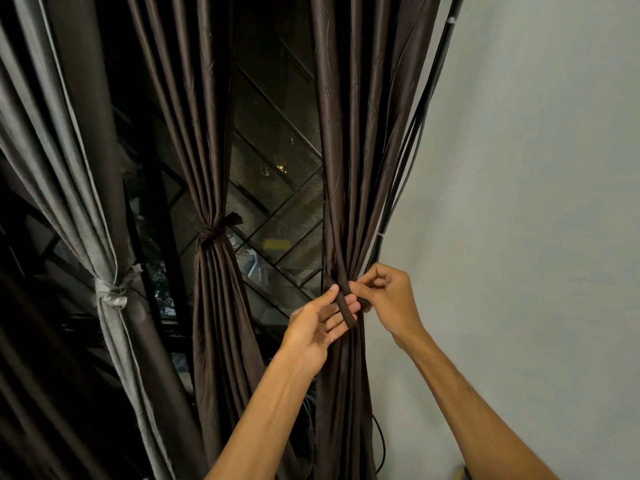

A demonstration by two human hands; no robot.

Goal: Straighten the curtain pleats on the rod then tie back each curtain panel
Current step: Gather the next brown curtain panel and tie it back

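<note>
The right brown curtain panel (349, 133) hangs just beside the bare grey wall (519, 202), with dark cables (412, 143) along its edge and the window grille (277, 188) open on its other side. A dark brown tie-back strip (344, 306) crosses the gathered pleats. The left hand (322, 323) pinches it between thumb and fingers, and the right hand's (388, 299) curled fingers grip its other end. The fabric is glossy, falling in narrow vertical folds.

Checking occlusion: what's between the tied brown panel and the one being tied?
Head view: the window grille fills the gap between tied panel and right panel.
</note>
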